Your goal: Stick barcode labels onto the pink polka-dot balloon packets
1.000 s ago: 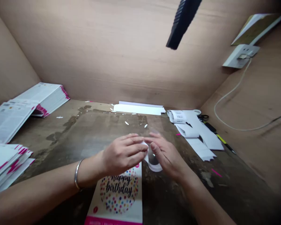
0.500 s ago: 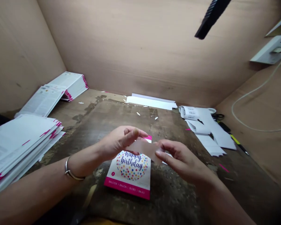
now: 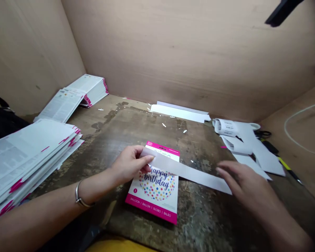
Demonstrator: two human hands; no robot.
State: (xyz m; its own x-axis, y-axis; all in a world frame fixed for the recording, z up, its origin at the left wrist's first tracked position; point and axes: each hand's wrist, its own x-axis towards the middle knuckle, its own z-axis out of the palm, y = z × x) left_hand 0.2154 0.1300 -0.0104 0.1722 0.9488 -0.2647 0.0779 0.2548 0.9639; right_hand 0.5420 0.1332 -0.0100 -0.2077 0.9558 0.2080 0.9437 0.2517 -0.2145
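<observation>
My left hand (image 3: 132,161) pinches one end of a long white paper strip (image 3: 191,171) between thumb and fingers. The strip slants down to the right across a flat balloon packet (image 3: 153,206), white with pink bands and printed "happy birthday" over coloured dots. That packet lies face up on the worn table, under the strip. Close to the strip's far end is my right hand (image 3: 244,185), blurred by motion. Its thumb and forefinger point left, near each other; whether anything is between them I cannot make out.
Stacks of white and pink packets (image 3: 36,150) stand on the left, with another bundle (image 3: 91,87) behind. White strips (image 3: 178,112) lie by the back wall. At right are a curled label roll (image 3: 225,127), scissors (image 3: 264,134) and a yellow-black cutter (image 3: 288,169). Paper scraps dot the table (image 3: 126,122).
The strip now stretches out lengthwise to the right from my left hand. My right hand has moved right, away from the left one. The view has shifted left, and more of the packet shows.
</observation>
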